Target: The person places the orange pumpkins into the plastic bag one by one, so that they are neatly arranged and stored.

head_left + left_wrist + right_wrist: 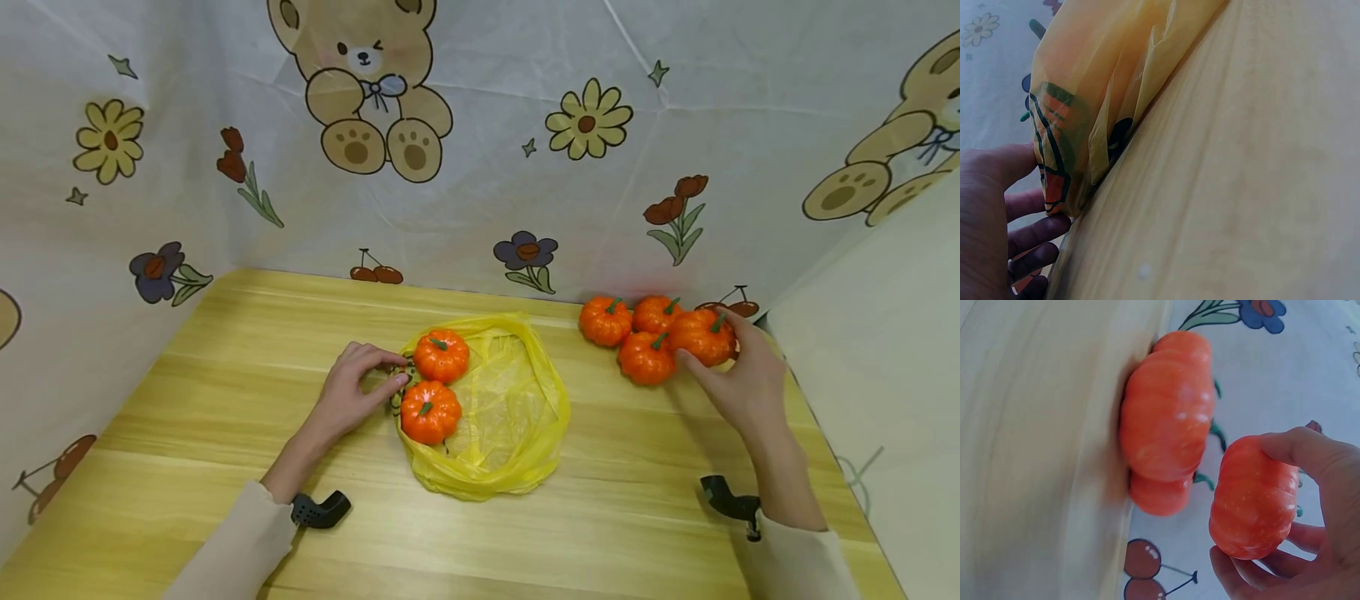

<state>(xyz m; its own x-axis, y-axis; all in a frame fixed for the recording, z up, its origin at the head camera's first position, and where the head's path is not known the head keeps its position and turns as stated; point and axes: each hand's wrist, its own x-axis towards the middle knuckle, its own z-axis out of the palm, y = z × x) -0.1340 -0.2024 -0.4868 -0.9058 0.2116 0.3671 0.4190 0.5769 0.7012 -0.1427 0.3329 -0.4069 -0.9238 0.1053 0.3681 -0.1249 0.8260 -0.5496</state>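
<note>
A yellow plastic bag (517, 417) lies spread with its mouth facing up on the wooden table, two small orange pumpkins (441, 356) inside at its left. My left hand (358, 383) pinches the bag's left edge between thumb and fingers; the left wrist view shows the printed side of the bag (1094, 112) there. At the back right, my right hand (750, 379) grips a small orange pumpkin (703, 337) with a green stem. In the right wrist view this pumpkin (1252, 503) is off the table, beside three others (1166, 419) standing close together.
Three loose pumpkins (606, 322) stand near the back edge of the wooden table (630, 517). Behind rises a white cloth (487, 75) printed with bears and flowers. A plain white panel (885, 333) borders the table on the right.
</note>
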